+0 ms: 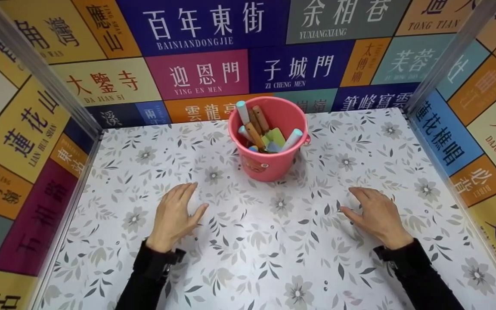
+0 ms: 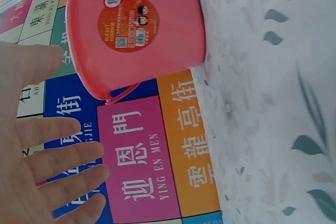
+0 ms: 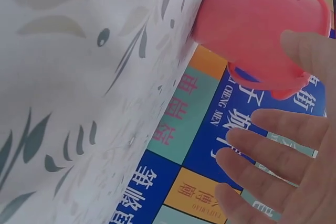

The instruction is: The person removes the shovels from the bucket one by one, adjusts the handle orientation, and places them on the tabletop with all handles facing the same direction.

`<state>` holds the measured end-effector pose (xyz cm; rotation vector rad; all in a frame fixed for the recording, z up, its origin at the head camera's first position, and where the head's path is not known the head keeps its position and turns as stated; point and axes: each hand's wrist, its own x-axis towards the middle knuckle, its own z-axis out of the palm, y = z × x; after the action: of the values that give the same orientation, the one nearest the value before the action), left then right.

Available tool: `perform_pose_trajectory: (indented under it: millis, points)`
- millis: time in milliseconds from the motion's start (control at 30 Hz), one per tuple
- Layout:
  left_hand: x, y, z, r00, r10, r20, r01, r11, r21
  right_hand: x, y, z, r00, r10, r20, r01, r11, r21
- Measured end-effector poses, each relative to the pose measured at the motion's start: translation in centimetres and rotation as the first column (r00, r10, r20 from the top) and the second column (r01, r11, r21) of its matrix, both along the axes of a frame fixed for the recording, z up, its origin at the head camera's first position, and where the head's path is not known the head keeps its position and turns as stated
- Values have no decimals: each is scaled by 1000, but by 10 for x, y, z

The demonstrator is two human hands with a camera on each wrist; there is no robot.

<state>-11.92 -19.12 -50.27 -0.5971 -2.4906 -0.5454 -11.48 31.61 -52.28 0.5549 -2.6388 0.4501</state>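
Observation:
A pink bucket (image 1: 267, 165) stands upright toward the back of the table. Inside it are several tools with wooden handles (image 1: 254, 134), pale handles with light-blue ends (image 1: 291, 140), and a yellow-green piece (image 1: 274, 137); their lower parts are hidden by the bucket wall. My left hand (image 1: 175, 217) is in front of the bucket on the left, fingers extended and thumb apart. Mirroring it on the right, my right hand (image 1: 377, 215) has its fingers spread and holds nothing. The left wrist view shows a round orange label (image 2: 128, 23) on the bucket's side.
A white tablecloth (image 1: 248, 258) with grey flowers and leaves covers the table. Colourful panels with Chinese place names form a back wall (image 1: 205, 73), a left wall (image 1: 24, 125) and a right wall (image 1: 480, 142). Clear strips run along the corners.

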Motion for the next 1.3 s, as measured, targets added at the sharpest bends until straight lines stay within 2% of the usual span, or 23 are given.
perform_pose_trajectory:
  millis: [233,367,567,733,833,933,1133,1300]
  points:
    - [-22,14,40,999,-33,-13,34,999,23,0,0,4,1000,21,-1,-21,1000,19]
    - [-39,27,68,999,-47,28,46,999,24,0,-1,6,999,40,16,-41,999,32]
    - [-69,51,109,986,-50,161,50,999,2,0,-5,7,997,59,40,-60,997,38]
    - [-93,76,132,959,-43,280,57,998,-42,0,-7,7,997,62,39,-64,997,47]
    - [-105,93,138,940,-43,340,77,993,-89,0,-8,8,997,65,36,-67,996,57]
    - [-116,112,139,916,-39,399,108,982,-152,-1,-8,8,997,69,43,-72,995,62]
    - [-135,143,128,866,-6,500,148,958,-245,0,-10,7,995,99,24,-100,993,69]
    - [-146,157,122,817,35,575,170,939,-298,1,-11,5,992,122,9,-123,990,72]
